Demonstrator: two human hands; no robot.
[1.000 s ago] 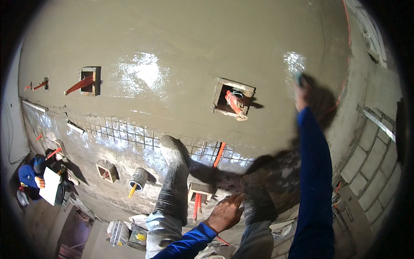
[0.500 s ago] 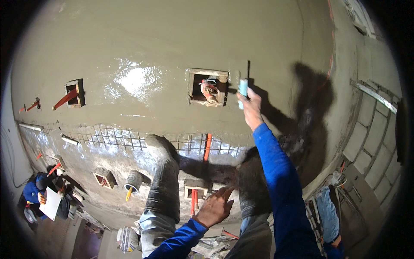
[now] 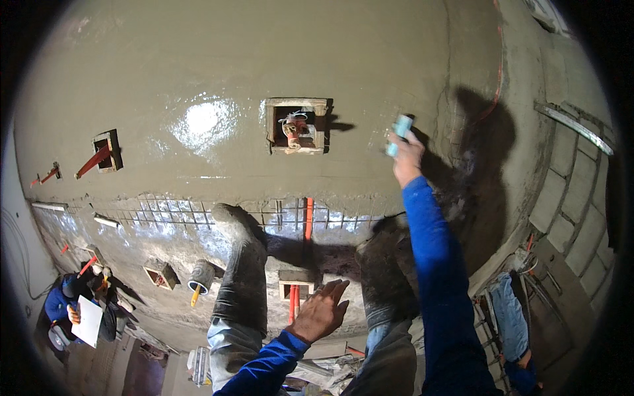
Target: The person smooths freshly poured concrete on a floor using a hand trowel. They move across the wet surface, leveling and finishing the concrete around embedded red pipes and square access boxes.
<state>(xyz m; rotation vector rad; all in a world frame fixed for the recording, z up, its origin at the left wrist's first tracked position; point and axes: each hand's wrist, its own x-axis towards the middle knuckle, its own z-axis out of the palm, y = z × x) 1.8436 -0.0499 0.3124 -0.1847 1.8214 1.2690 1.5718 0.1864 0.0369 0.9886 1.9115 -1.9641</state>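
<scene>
Beyond the right edge of the grey surface [image 3: 198, 53], we see a block wall [image 3: 560, 232]; beyond its left edge, a pale wall [image 3: 33, 264]. Bright light glares between.

Your tool [image 3: 402, 123], pale turquoise, slants over the right part of your plaster [image 3: 251, 69]; that's grey-brown, wet, partly shiny.

Plastered wall [image 3: 370, 59]: nothing readable
Pale-blue tool [image 3: 402, 124]: no legible marking
White sheet [image 3: 88, 321], lower left: no legible writing
Pale bag [image 3: 201, 366], lower edge: too small to read
</scene>
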